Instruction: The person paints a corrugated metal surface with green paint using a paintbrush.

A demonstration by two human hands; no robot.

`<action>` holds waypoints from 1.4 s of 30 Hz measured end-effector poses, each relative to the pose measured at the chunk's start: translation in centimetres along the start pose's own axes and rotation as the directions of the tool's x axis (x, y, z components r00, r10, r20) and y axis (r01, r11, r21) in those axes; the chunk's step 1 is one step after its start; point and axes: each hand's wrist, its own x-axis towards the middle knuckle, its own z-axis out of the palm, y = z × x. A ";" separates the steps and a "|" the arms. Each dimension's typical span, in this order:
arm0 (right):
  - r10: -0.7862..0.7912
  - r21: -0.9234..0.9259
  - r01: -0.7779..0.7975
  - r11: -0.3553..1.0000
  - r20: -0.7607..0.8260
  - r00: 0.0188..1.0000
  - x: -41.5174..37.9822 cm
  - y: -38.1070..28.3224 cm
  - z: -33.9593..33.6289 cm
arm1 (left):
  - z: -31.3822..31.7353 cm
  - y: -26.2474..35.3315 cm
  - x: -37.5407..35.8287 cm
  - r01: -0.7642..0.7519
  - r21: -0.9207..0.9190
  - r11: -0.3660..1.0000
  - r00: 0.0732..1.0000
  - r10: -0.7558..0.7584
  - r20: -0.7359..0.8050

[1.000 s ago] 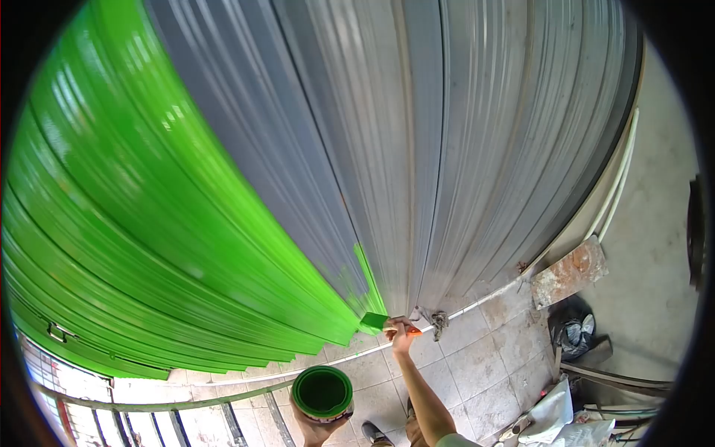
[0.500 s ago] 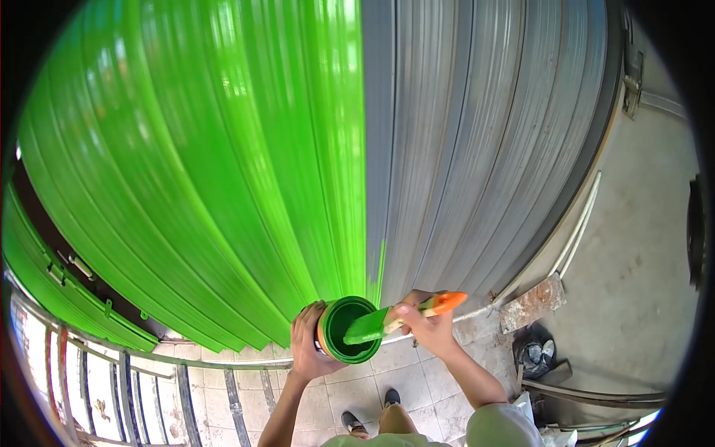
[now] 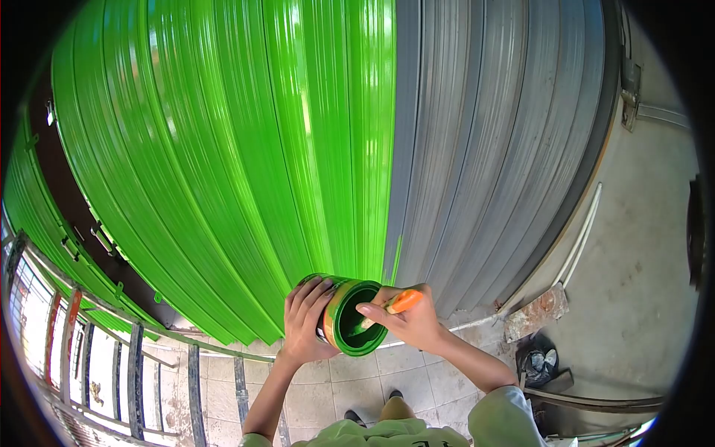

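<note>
Wrapped around the side of a paint can (image 3: 331, 316) is my left hand (image 3: 306, 320), tilting the can so its open mouth faces me. Green paint coats the rim and inside walls. My right hand (image 3: 406, 319) grips a paintbrush (image 3: 404, 302) by its orange-tipped handle. The bristles are down inside the can, mostly hidden by the rim and my fingers. Before me stands a ribbed metal shutter (image 3: 223, 149), glossy green on the left. Its right part (image 3: 499, 141) is bare grey, with a short green streak low near the border.
A metal ladder (image 3: 135, 372) lies along the lower left. At right, white pipes (image 3: 585, 235), a rusty block (image 3: 536, 311) and a black plastic bag (image 3: 538, 361) sit by the wall. My shoes (image 3: 354, 417) stand on the tiled floor (image 3: 309, 391).
The brush has gone deeper into the can, and my right hand has moved left to its rim. The can is tilted further. My view has shifted a little to the left.
</note>
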 end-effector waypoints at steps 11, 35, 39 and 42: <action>0.020 0.055 -0.017 0.998 -0.051 0.999 -1.7 -0.5 0.4 | -1.0 0.4 -0.4 0.001 -0.013 1.000 1.000 -0.001 0.028; 0.425 0.515 -0.514 0.686 0.289 0.858 -10.2 18.0 -0.2 | 11.4 -2.2 -12.3 0.608 -0.033 0.793 0.760 -0.570 0.311; 0.650 0.667 -0.554 0.498 0.136 0.747 -14.0 23.7 1.9 | 17.2 -2.8 -13.7 0.639 -0.052 0.768 0.739 -0.594 0.317; 0.632 0.879 -0.364 0.308 0.096 0.769 -14.4 28.5 2.0 | 22.4 -4.2 -15.1 0.693 -0.149 0.705 0.712 -0.637 0.297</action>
